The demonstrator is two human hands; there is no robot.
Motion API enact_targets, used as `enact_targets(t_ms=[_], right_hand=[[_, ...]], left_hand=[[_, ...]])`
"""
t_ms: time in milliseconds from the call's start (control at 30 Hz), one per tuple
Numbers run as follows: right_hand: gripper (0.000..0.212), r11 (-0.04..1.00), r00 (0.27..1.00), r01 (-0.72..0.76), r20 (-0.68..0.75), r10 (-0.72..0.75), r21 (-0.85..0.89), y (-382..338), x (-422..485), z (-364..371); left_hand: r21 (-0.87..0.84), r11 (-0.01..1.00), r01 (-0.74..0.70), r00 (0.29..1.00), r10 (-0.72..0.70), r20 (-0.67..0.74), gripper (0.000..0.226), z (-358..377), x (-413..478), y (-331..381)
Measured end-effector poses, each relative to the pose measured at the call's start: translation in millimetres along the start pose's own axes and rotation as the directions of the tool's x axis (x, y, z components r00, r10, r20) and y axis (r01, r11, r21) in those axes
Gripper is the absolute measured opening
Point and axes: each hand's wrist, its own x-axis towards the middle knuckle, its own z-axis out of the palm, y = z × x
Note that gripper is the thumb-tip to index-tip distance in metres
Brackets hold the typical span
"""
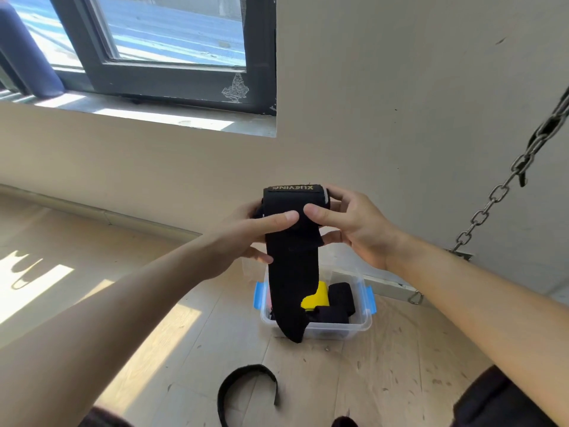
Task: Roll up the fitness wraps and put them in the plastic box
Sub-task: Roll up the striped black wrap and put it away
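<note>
A black fitness wrap (291,272) with gold lettering on its top edge is held up in front of me, its upper end partly rolled. My left hand (249,234) grips the roll from the left, thumb across the front. My right hand (348,224) grips it from the right, thumb on the front too. The wrap's loose tail hangs down in front of a clear plastic box (363,325) with blue latches on the floor. Inside the box lie a yellow roll (315,298) and black rolls (340,295). Another black wrap (246,385) lies curled on the floor near me.
A pale wooden floor with sun patches runs to a beige wall. A metal chain (505,186) slants down at the right to a floor anchor (460,254). A dark-framed window (172,84) is at upper left, beside a dark blue cylinder (27,57).
</note>
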Motion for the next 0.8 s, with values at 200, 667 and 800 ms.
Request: enact_targets(t_ms=[200, 667, 800], right_hand=[[0.046, 0.993, 0.996, 0.081, -0.018, -0.083, -0.091, 8.0, 1.7, 2.4], [0.054, 0.990, 0.989, -0.129, 0.063, 0.133, -0.061, -0.4, -0.1, 4.2], [0.048, 0.994, 0.994, -0.105, 0.032, 0.106, -0.018, 0.1, -0.6, 3.1]], left_hand=[[-0.043, 0.999, 0.017, 0.998, -0.019, -0.056, 0.054, 0.3, -0.3, 2.0], [-0.033, 0.992, -0.124, 0.977, 0.117, -0.178, 0.053, -0.1, 1.5, -3.5], [-0.052, 0.982, -0.179, 0.969, 0.167, -0.180, 0.058, 4.2, 0.1, -2.1]])
